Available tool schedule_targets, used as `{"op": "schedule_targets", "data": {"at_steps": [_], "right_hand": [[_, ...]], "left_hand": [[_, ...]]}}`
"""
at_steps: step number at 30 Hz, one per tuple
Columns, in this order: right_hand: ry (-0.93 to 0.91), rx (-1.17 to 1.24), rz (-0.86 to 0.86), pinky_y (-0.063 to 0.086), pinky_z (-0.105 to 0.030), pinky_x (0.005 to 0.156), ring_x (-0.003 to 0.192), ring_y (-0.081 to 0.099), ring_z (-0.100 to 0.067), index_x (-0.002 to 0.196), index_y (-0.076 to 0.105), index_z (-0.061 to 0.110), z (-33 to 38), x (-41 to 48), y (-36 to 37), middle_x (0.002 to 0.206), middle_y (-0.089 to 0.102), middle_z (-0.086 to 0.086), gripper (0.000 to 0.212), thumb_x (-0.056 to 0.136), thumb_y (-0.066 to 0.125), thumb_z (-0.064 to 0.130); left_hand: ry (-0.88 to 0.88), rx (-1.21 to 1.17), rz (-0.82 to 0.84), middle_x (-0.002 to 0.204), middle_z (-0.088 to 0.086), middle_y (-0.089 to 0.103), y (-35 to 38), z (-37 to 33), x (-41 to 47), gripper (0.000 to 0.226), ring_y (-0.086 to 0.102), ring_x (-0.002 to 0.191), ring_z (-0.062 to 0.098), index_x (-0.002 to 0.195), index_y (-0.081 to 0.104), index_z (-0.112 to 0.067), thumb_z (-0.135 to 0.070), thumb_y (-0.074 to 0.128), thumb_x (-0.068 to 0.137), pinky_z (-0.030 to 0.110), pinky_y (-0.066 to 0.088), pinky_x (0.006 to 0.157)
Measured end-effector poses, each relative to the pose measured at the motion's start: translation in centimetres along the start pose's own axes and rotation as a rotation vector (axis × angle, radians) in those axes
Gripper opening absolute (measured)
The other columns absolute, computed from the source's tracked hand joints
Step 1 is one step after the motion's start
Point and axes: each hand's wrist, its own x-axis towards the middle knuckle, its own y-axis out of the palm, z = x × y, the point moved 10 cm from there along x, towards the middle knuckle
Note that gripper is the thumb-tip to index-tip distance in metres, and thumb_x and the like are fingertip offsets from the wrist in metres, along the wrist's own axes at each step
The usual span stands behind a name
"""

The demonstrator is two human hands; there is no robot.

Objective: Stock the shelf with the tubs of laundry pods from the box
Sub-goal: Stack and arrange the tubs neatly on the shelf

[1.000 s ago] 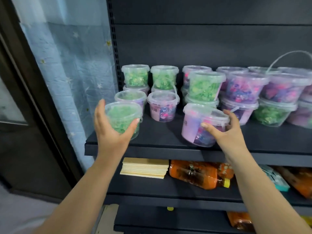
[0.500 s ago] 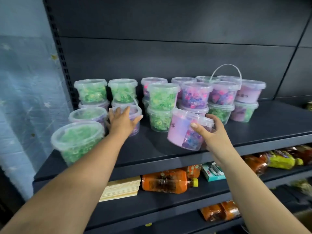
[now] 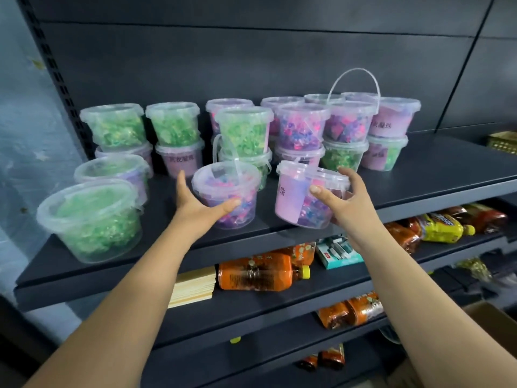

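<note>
Pink-pod tub (image 3: 227, 189) on the shelf (image 3: 419, 189) is now clasped round its side by the left hand (image 3: 195, 210); the right hand (image 3: 348, 204) still holds the tilted purple-labelled tub (image 3: 291, 200).

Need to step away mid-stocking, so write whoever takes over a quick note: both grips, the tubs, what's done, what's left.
Left grip holds the pink-and-blue tub, which stands upright in the front row of the top shelf.
Right grip holds the purple-label tub, tilted at the shelf's front edge and not yet set flat.
Done: stacked tubs, two high, line the back. A green tub stands front left.
Left: seat both held tubs and let go, then fetch more from the cardboard box at lower right. Its contents are out of view.
</note>
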Motion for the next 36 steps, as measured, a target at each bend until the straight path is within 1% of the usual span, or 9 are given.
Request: {"op": "schedule_targets", "data": {"at_steps": [5, 9, 15, 18, 21, 23, 26, 32, 36], "right_hand": [[-0.019, 0.04, 0.048, 0.05, -0.022, 0.08, 0.109, 0.056, -0.013, 0.136, 0.035, 0.026, -0.1, 1.8, -1.7, 0.125, 0.051, 0.002, 0.081, 0.066, 0.076, 0.031], [-0.011, 0.052, 0.083, 0.044, -0.039, 0.101, 0.122, 0.05, -0.017, 0.139, 0.032, 0.026, -0.4, 3.7, -5.7, 0.137, 0.048, -0.001, 0.108, 0.044, 0.078, 0.05], [-0.037, 0.112, 0.088, 0.051, -0.044, 0.092, 0.104, 0.065, -0.018, 0.122, 0.052, 0.017, 0.8, 7.1, -18.5, 0.115, 0.066, -0.002, 0.113, 0.023, 0.083, 0.065], [-0.085, 0.067, 0.029, 0.051, -0.047, 0.091, 0.106, 0.064, -0.02, 0.125, 0.049, 0.015, 1.6, 8.9, -26.0, 0.118, 0.064, -0.004, 0.115, 0.027, 0.085, 0.063], [-0.11, 0.01, -0.059, 0.053, -0.039, 0.086, 0.104, 0.064, -0.017, 0.124, 0.048, 0.016, 2.0, 10.3, -32.9, 0.116, 0.064, -0.003, 0.107, 0.032, 0.084, 0.06], [-0.128, -0.016, -0.12, 0.052, -0.036, 0.086, 0.105, 0.062, -0.018, 0.124, 0.047, 0.014, 1.8, 11.4, -36.6, 0.117, 0.062, -0.004, 0.088, 0.049, 0.084, 0.042], [-0.158, -0.082, -0.237, 0.049, -0.035, 0.093, 0.109, 0.059, -0.017, 0.127, 0.044, 0.013, 1.0, 13.3, -41.6, 0.119, 0.059, -0.003, 0.072, 0.066, 0.08, 0.021], [-0.159, -0.217, -0.319, 0.045, -0.035, 0.099, 0.115, 0.053, -0.016, 0.134, 0.035, 0.016, -2.1, 19.0, -45.5, 0.127, 0.053, -0.001, 0.085, 0.064, 0.082, 0.025], [-0.148, -0.22, -0.239, 0.047, -0.019, 0.086, 0.109, 0.056, -0.011, 0.126, 0.043, 0.018, -4.1, 22.8, -46.2, 0.121, 0.057, 0.0, 0.068, 0.068, 0.079, 0.013]], "left_hand": [[0.08, -0.046, -0.084, 0.129, -0.008, 0.042, 1.4, -1.4, -1.1, 0.098, 0.043, 0.122, 0.012, 0.138, 0.026, -0.022, -0.018, 0.084, 0.059, 0.021, 0.032, 0.095], [0.106, -0.192, -0.134, 0.118, -0.011, 0.052, 4.6, -4.6, -3.1, 0.082, 0.052, 0.108, 0.006, 0.129, 0.039, -0.022, -0.015, 0.082, 0.06, 0.026, 0.042, 0.094], [0.108, -0.173, -0.097, 0.106, -0.011, 0.063, 16.8, -12.0, -3.6, 0.075, 0.06, 0.1, 0.007, 0.115, 0.054, -0.023, -0.034, 0.086, 0.048, 0.025, 0.045, 0.087], [0.083, -0.18, -0.067, 0.114, -0.008, 0.063, 24.0, -14.5, -3.1, 0.098, 0.06, 0.104, 0.01, 0.119, 0.054, -0.023, -0.057, 0.081, 0.03, 0.032, 0.047, 0.094], [0.067, -0.163, -0.009, 0.117, -0.008, 0.061, 30.7, -16.8, -2.3, 0.091, 0.057, 0.106, 0.01, 0.121, 0.052, -0.022, -0.051, 0.083, 0.041, 0.028, 0.044, 0.091], [0.057, -0.142, 0.02, 0.117, -0.007, 0.059, 34.1, -17.9, -1.4, 0.082, 0.055, 0.105, 0.011, 0.123, 0.05, -0.019, -0.042, 0.085, 0.053, 0.024, 0.039, 0.088], [0.053, -0.137, 0.083, 0.119, -0.005, 0.058, 39.4, -19.6, 0.8, 0.092, 0.055, 0.11, 0.015, 0.123, 0.047, -0.017, -0.049, 0.084, 0.045, 0.029, 0.042, 0.095], [0.073, -0.037, 0.122, 0.131, 0.004, 0.051, 47.1, -22.1, 5.9, 0.083, 0.049, 0.12, 0.023, 0.126, 0.041, -0.009, -0.039, 0.082, 0.06, 0.025, 0.037, 0.092], [0.056, 0.046, 0.118, 0.132, 0.009, 0.05, 50.3, -21.4, 10.3, 0.088, 0.05, 0.12, 0.025, 0.127, 0.041, -0.005, -0.038, 0.084, 0.058, 0.027, 0.04, 0.088]]}}
